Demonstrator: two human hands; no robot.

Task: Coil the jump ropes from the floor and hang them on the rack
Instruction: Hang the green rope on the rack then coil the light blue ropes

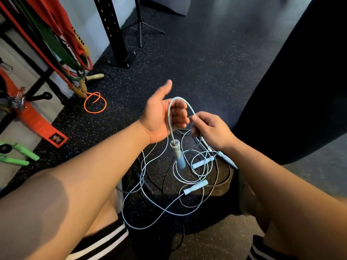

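Light-blue jump rope (180, 99): arching between both hands, one handle (176, 151) dangling, the rest lying tangled on the floor (187, 62).
Left hand (161, 117): fingers curling round the loop, thumb out.
Right hand (212, 128): fingertips pinching the cord.
Orange rope (94, 104): lying below hanging resistance bands (56, 44).
Black bag (300, 91): crowding the right side.

A black upright post (112, 32) stands on the speckled floor (206, 62); left of it hang red and green bands (56, 45), right of it a tripod (140, 30)
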